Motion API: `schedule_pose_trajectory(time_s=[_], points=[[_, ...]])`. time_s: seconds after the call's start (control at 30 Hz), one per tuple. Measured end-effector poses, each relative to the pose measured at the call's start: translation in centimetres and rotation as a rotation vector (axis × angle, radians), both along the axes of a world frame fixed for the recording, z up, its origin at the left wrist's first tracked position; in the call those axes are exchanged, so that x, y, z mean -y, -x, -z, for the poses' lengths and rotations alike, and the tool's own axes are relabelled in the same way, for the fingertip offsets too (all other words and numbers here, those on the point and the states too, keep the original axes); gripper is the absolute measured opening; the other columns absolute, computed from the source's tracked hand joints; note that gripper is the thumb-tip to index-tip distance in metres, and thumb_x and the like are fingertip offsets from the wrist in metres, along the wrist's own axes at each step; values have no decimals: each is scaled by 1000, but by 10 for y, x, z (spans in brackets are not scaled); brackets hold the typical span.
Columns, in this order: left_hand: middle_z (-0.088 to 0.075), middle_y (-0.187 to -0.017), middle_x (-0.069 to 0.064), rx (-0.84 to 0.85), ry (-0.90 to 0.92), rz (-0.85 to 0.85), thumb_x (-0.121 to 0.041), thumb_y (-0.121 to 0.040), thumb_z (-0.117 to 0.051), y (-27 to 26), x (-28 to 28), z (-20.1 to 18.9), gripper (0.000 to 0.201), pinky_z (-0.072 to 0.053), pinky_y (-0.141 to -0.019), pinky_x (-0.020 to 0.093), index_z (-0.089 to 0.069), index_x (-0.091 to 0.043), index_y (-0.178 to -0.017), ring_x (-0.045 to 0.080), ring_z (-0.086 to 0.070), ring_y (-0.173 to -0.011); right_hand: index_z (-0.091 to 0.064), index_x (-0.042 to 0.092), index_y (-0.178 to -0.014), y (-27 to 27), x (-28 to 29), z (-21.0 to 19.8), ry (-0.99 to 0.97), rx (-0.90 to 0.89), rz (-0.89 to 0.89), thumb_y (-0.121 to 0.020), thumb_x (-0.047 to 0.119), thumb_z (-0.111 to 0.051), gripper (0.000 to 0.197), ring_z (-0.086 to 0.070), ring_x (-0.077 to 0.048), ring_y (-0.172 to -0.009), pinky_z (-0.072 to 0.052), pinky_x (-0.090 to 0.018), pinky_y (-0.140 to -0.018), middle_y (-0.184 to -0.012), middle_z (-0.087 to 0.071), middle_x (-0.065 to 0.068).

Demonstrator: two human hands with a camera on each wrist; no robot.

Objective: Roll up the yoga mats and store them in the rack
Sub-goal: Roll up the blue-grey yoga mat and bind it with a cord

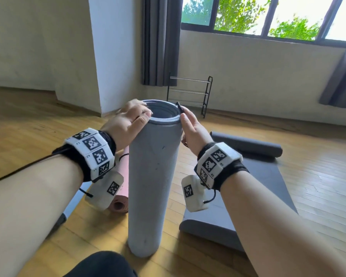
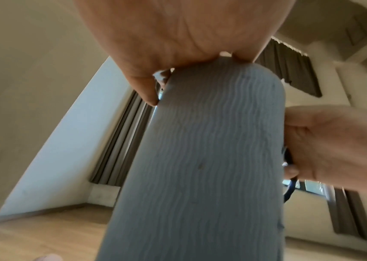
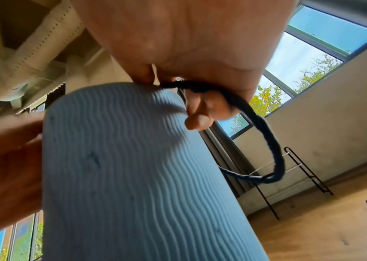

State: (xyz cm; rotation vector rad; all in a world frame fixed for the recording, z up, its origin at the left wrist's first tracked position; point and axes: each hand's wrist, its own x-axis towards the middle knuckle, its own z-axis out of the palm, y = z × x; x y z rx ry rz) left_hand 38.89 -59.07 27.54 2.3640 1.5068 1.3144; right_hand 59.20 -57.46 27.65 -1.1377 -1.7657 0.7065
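left hand (image 1: 128, 121) grips rim | grey mat (image 1: 152, 182) upright, rolled

Rolled yoga mats: two, one grey (image 1: 154, 176) upright, one pink (image 1: 121, 196) lying. Partly rolled dark mat (image 1: 264, 176): one. Black elastic loop (image 3: 265, 134): one. Rack (image 1: 190, 92): one. Hands: two.

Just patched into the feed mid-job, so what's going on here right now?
A person has a rolled grey mat standing on end on the wood floor. The left hand grips its top rim, while the right hand holds a black elastic band beside the rim, not yet around the roll. A pink rolled mat lies behind it, a dark grey mat is only partly rolled, and the rack by the wall holds no mats.
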Motion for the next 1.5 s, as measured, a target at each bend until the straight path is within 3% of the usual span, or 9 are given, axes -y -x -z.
schedule_pose_trajectory(time_s=[0.13, 0.2, 0.3, 0.43, 0.5, 0.63, 0.93, 1.27, 1.5], points=[[-38, -140, -2, -78, 165, -15, -87, -66, -27, 8, 7, -11, 82, -23, -113, 34, -54, -28, -115, 14, -32, -134, -39, 25, -144, 1, 1, -22, 3, 159, 6, -103, 31, -34, 41, -44, -13, -105, -30, -14, -82, -124, -44, -6], [-33, -142, -5, -106, 197, -16, -88, -53, -44, 9, 12, -12, 87, -23, -113, 33, -50, -31, -118, 13, -31, -134, -47, 22, -138, 1, 2, -28, 29, 154, 21, -101, 27, -39, 38, -43, -15, -95, -38, -24, -82, -116, -45, -5], [-32, -141, -3, -81, 169, -40, -75, -42, -55, 2, 12, -10, 95, -23, -109, 26, -49, -24, -121, 15, -32, -132, -61, 9, -114, -5, 6, -38, 98, -100, -13, -98, 12, -45, 23, -43, -13, -62, -36, -26, -55, -76, -53, 1], [-30, -140, -5, -42, 207, -84, -75, -39, -53, -7, 5, -13, 95, -28, -111, 34, -48, -26, -120, 19, -32, -131, -64, 3, -99, -12, 17, -58, 283, -542, -159, -95, -4, -40, 25, -52, -16, -62, -43, -21, -58, -75, -58, -7], [-28, -142, -7, -57, 226, -96, -77, -39, -52, -10, 3, -13, 94, -28, -111, 37, -47, -29, -120, 20, -31, -132, -67, 5, -105, -12, 22, -63, 252, -414, -179, -90, -9, -40, 34, -59, -17, -79, -44, -23, -75, -86, -66, -6], [-25, -145, -7, -70, 221, -107, -77, -39, -50, -13, 3, -15, 92, -26, -111, 35, -46, -30, -118, 20, -29, -134, -56, 5, -129, -4, 23, -66, 118, -23, -266, -85, -22, -34, 55, -55, -7, -93, -40, -8, -71, -116, -61, -5], [-26, -141, -4, -28, 279, -25, -72, -40, -53, -7, 2, -20, 92, -26, -105, 25, -47, -23, -117, 13, -31, -128, -56, 16, -111, -6, 6, -41, -259, 180, -29, -81, 3, -66, 35, -57, -13, -100, -50, -22, -84, -120, -53, -4], [-3, -153, 4, 133, 255, 11, -31, -70, -81, -9, 13, -11, 47, -15, -104, 16, -54, -29, -109, 0, -6, -137, -26, 15, -142, -6, -2, -7, 96, -156, -32, -86, 25, -70, 72, -56, -13, -104, -51, -11, -73, -122, -52, -5], [-43, -115, -15, 244, 192, 8, -55, -39, -74, -16, 11, -12, 42, -42, -102, 26, -59, -58, -78, 10, -50, -114, -34, 19, -137, -14, -13, 12, 125, -256, -111, -68, 41, -79, 85, -57, -12, -111, -50, -32, -94, -131, -54, -2]])
